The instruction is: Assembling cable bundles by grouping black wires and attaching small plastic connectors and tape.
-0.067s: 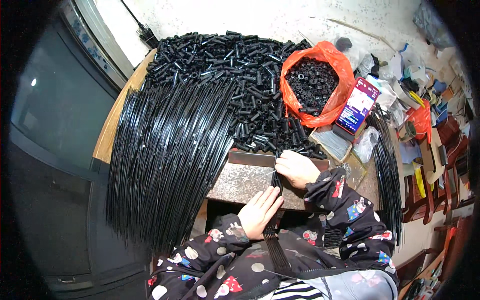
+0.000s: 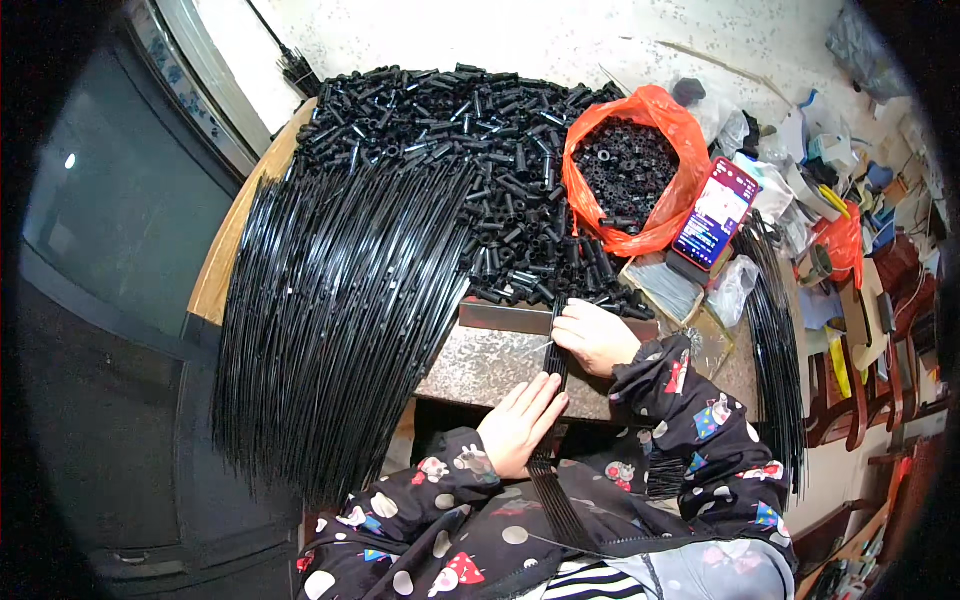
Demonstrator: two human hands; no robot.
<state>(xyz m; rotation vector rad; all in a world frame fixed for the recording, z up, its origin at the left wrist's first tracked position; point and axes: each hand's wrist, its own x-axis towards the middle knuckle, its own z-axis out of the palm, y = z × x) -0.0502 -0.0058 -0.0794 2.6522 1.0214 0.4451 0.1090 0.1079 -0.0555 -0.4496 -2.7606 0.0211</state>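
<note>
A narrow bundle of thin black rods [image 2: 559, 508] runs from my lap up over the table's front edge. My left hand [image 2: 518, 426] lies on it with straight fingers, palm down; its thumb is hidden. Farther up, my right hand [image 2: 597, 338] is closed round the bundle's far end, fingers curled in. Just beyond the right hand is a heap of short black tubes [image 2: 440, 115]. On the left, a wide spread of long black rods [image 2: 330, 330] hangs over the table edge.
An orange plastic bag [image 2: 650, 243] holds small black rings. Beside it a lit phone [image 2: 714, 213] leans upright, near a box of thin pale sticks [image 2: 664, 288]. More black rods [image 2: 775, 350] hang at the right. The speckled tabletop [image 2: 480, 365] has a low brown ledge [image 2: 505, 317].
</note>
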